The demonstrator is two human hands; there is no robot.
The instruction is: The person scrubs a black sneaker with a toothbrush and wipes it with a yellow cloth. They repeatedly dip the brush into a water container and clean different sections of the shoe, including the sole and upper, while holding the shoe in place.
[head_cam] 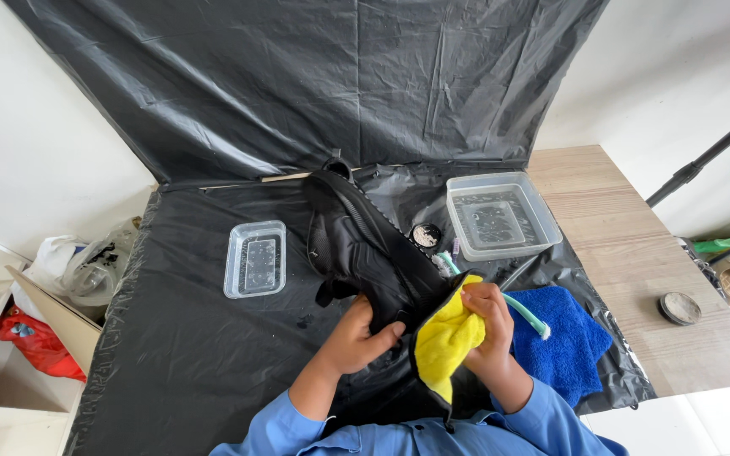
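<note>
Centrally, a tall black boot (365,253) is laid on its side across the black plastic sheet (187,338) that covers the surface, shaft toward the person, foot toward the rear drape. Its leather is shown matte and creased, with a strap and zip line along the upper part.

The shaft is gripped by the left hand (356,338), fingers wrapped round the leather. A yellow cloth (445,342) is pressed to the shaft's edge by the right hand (487,325), fingers closed on the bunched fabric.

Items nearby:
- a teal toothbrush (521,308), lying beside the right hand, partly on a blue towel (563,338);
- a small round tin (426,235), just behind the boot;
- a large clear tub (500,215) holding water, at the rear right;
- a small clear tray (255,257), left of the boot, apart from it.

Open sheet is left at the front left. At the right, bare wood (635,253) runs to the surface's edge, with a round lid (679,308) near it.
</note>
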